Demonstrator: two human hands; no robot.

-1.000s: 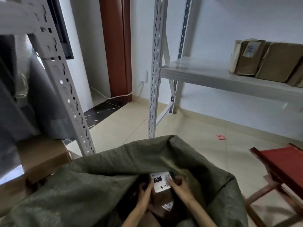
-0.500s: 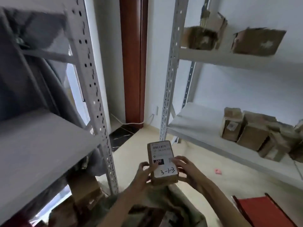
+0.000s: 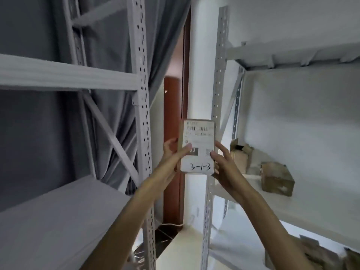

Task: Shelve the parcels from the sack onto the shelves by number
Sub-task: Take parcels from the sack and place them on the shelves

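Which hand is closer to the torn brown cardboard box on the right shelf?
Right. The right hand is beside the torn brown cardboard box; the left hand is across the held parcel.

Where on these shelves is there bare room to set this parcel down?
The left shelf shows a wide bare board between its post and the grey curtain. On the right shelf, the near stretch in front of the two boxes is bare; the back corner by the open box is crowded. Both hands, left hand and right hand, hold the parcel.
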